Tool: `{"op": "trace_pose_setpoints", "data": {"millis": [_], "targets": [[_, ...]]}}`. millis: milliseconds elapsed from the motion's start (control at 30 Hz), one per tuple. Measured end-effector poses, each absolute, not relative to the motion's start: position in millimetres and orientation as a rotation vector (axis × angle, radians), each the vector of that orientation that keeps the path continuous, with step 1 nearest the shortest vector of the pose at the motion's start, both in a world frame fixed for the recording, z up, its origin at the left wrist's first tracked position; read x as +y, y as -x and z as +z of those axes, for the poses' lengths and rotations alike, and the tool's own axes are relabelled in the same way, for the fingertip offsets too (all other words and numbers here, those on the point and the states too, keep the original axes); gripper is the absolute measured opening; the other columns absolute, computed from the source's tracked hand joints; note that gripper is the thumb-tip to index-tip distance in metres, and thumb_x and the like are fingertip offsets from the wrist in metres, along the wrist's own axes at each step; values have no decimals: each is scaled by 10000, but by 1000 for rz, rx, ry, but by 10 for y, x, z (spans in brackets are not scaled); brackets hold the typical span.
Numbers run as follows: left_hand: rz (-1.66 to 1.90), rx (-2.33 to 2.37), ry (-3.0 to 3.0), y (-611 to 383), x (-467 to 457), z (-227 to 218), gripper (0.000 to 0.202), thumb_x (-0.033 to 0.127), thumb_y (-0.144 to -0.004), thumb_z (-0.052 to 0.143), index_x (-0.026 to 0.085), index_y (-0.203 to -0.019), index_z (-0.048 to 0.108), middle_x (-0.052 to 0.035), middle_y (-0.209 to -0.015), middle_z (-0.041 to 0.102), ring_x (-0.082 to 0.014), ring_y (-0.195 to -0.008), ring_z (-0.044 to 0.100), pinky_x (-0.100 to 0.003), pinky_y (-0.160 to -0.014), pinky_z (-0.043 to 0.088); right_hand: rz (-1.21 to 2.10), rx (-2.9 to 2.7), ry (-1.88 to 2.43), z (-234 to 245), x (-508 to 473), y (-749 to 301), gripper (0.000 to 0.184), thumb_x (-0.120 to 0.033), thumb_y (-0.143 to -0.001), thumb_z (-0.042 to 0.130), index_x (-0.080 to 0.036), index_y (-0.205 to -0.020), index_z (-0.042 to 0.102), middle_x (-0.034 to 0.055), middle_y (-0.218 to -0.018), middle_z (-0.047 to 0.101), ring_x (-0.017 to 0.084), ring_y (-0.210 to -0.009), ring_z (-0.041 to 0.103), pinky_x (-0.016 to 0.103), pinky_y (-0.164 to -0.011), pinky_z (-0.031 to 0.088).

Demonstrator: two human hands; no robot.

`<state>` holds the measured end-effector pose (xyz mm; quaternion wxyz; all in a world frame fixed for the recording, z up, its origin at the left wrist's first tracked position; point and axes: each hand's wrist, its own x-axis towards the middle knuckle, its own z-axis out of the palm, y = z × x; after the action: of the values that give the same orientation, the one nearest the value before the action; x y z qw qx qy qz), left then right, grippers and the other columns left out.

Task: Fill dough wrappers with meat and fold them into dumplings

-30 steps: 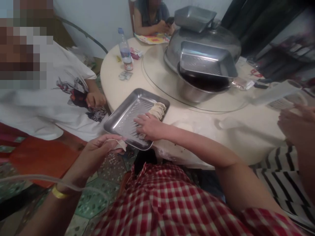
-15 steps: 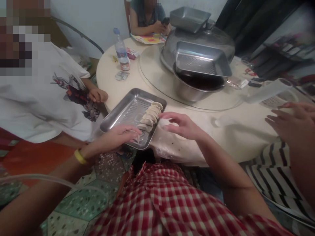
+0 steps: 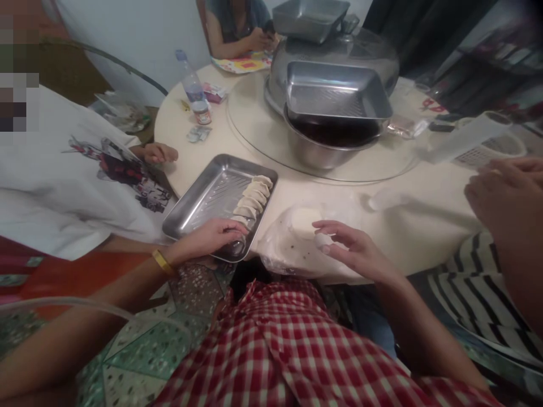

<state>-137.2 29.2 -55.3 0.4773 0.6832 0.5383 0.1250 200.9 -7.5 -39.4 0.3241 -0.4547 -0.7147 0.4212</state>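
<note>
A steel tray lies at the near edge of the round table. A row of folded dumplings runs along its right side. My left hand rests on the tray's near corner, fingers curled beside the nearest dumpling; I cannot tell whether it grips one. My right hand hovers over a clear plastic bag holding a stack of round dough wrappers. Its fingers are spread and bent, and the fingertips touch a small pale piece by the stack.
A person in a white printed shirt sits at my left. Another person's hand and striped clothing are at my right. A lazy Susan holds a steel bowl, a tray on top and a domed cover. A water bottle stands far left.
My left hand brought a folded dumpling onto the tray's near end and stays there. My right hand left the tray and moved right to the wrapper bag. The camera view shifted right.
</note>
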Motion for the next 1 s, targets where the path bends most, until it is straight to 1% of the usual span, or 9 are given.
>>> {"op": "trace_pose_setpoints", "data": {"millis": [200, 333, 500, 600, 733, 800, 867, 933, 1000], "targets": [[264, 1355, -1942, 1406, 275, -525, 331, 380, -843, 535, 243, -1079, 722, -34, -1158, 729, -235, -1070, 652, -339, -981, 456, 1047, -1893, 1170, -411, -121, -2023, 183, -363, -822, 681, -228, -946, 667, 97, -1215, 681, 215, -1079, 670, 361, -875, 554], [273, 1300, -2233, 1425, 254, -596, 320, 360, -876, 494, 223, -1052, 724, -76, -1127, 732, -257, -1074, 632, -388, -989, 444, 1043, -1880, 1180, -429, -143, -2045, 176, -357, -826, 676, -236, -954, 669, 89, -1216, 681, 201, -1024, 683, 311, -771, 572], [236, 1164, -2479, 1414, 288, -612, 278, 289, -889, 482, 222, -977, 737, -88, -970, 739, -240, -930, 638, -377, -889, 468, 1036, -1858, 1219, -430, -160, -2030, 167, -344, -826, 668, -239, -957, 670, 86, -1230, 674, 207, -1007, 685, 272, -659, 567], [251, 1124, -2455, 1437, 339, -598, 262, 289, -889, 493, 229, -930, 745, -83, -937, 742, -230, -892, 638, -360, -859, 464, 1038, -1852, 1207, -421, -168, -2026, 160, -325, -829, 669, -237, -962, 666, 84, -1237, 669, 200, -1024, 681, 275, -689, 570], [273, 1068, -2373, 1460, 371, -608, 271, 335, -904, 497, 242, -930, 750, -65, -965, 749, -221, -931, 641, -351, -886, 447, 1051, -1832, 1185, -405, -166, -2024, 158, -314, -828, 673, -245, -969, 664, 73, -1235, 670, 204, -1082, 668, 317, -789, 580], [261, 1088, -2376, 1455, 356, -612, 262, 335, -894, 512, 247, -949, 753, -66, -978, 746, -230, -956, 633, -366, -901, 431, 1047, -1834, 1198, -394, -160, -2018, 154, -316, -826, 671, -245, -964, 666, 74, -1231, 673, 212, -1085, 668, 330, -796, 582], [259, 1129, -2392, 1455, 329, -595, 273, 329, -893, 514, 249, -1018, 743, -72, -1017, 737, -239, -979, 618, -382, -909, 412, 1031, -1851, 1219, -383, -153, -2010, 156, -322, -824, 671, -246, -960, 669, 74, -1234, 673, 218, -1077, 670, 328, -774, 586], [274, 1173, -2406, 1479, 301, -557, 305, 334, -904, 501, 251, -1106, 715, -72, -1039, 725, -234, -977, 606, -379, -903, 399, 1008, -1876, 1227, -376, -149, -2004, 159, -324, -824, 667, -243, -961, 670, 78, -1235, 674, 221, -1064, 674, 315, -740, 586], [283, 1241, -2428, 1532, 281, -515, 318, 359, -910, 494, 254, -1129, 700, -67, -1022, 719, -226, -946, 603, -363, -883, 391, 993, -1893, 1221, -370, -147, -2001, 160, -325, -826, 662, -239, -961, 671, 86, -1233, 674, 226, -1058, 676, 295, -696, 580]]}}
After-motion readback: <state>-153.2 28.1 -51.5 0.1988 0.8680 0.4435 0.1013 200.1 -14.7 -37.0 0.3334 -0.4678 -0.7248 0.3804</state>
